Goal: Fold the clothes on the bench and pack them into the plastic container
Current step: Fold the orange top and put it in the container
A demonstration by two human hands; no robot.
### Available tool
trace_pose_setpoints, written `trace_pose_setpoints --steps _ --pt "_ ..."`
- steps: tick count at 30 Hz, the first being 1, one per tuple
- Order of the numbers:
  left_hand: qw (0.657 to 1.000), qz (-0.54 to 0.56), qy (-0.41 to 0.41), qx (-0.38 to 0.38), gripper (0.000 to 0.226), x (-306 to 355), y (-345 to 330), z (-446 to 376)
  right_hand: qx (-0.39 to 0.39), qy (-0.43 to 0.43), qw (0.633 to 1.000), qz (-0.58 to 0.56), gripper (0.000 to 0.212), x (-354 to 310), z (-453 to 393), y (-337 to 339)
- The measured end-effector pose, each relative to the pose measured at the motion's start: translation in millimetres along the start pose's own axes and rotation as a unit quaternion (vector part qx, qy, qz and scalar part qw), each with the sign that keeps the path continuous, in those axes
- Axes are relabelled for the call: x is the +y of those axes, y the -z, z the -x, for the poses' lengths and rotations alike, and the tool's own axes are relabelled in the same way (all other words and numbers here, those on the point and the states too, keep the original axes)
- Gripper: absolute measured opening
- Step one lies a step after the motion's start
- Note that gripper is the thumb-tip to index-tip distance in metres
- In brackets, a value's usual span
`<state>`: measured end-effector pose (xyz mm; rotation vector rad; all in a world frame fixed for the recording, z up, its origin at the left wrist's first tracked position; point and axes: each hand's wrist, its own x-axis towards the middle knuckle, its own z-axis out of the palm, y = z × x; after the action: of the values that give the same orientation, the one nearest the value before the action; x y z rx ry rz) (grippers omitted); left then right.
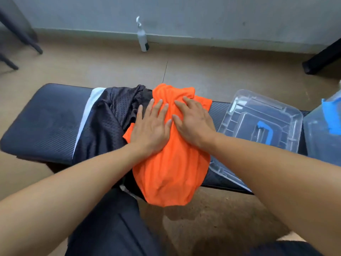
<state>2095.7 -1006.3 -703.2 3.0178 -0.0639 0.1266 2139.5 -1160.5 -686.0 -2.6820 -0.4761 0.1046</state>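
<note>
Grey wall and tan floor fill the upper frame; a dark padded bench [42, 119] runs across the middle.

Step in hand, by judgement: smoothing the orange garment [171, 163] flat ahead of a fold. It lies at centre frame, its lower end hanging over the bench's near edge, its left side overlapping the black mesh garment [105, 124].

The left hand [149, 126] lies palm down on the orange cloth, fingers straight and spread wide. The right hand [191, 122] presses beside it, fingers straight and slightly spread. Thumbs nearly touch. Neither hand grips anything.

To do this well: sweep the palms outward from the middle to push out the creases, pull the overhanging end back onto the bench, and keep the mesh garment from dragging along.

Count:
- Garments: two, one orange, one black mesh with a white panel.
- Clear plastic pieces: two, a lid [262, 122] at right of centre and the plastic container [323, 133] at the right edge, both marked with blue tape.
- Spray bottle [143, 36]: one, upper centre, against the wall.
- Hands: two.
</note>
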Motion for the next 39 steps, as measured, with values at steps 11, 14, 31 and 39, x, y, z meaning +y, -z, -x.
trace_pose_setpoints --steps 11,14,31,39 --pt "0.991 0.117 0.036 -0.051 0.067 8.0 17.8 18.6 -0.025 -0.062 0.998 -0.019 0.048 -13.8 13.2 17.7" --pt "0.983 0.145 0.056 -0.099 0.077 6.1 42.4 27.2 0.033 -0.09 0.995 0.027 0.035 -19.2 28.3 32.5" --pt "0.989 0.062 0.12 -0.06 0.054 -25.0 70.4 55.7 0.045 0.034 0.99 -0.129 0.024 -30.9 88.5 105.3" --pt "0.974 0.18 0.094 -0.101 0.009 -16.6 85.5 34.5 -0.228 -0.035 0.972 0.048 0.011 -1.7 99.7 113.2"
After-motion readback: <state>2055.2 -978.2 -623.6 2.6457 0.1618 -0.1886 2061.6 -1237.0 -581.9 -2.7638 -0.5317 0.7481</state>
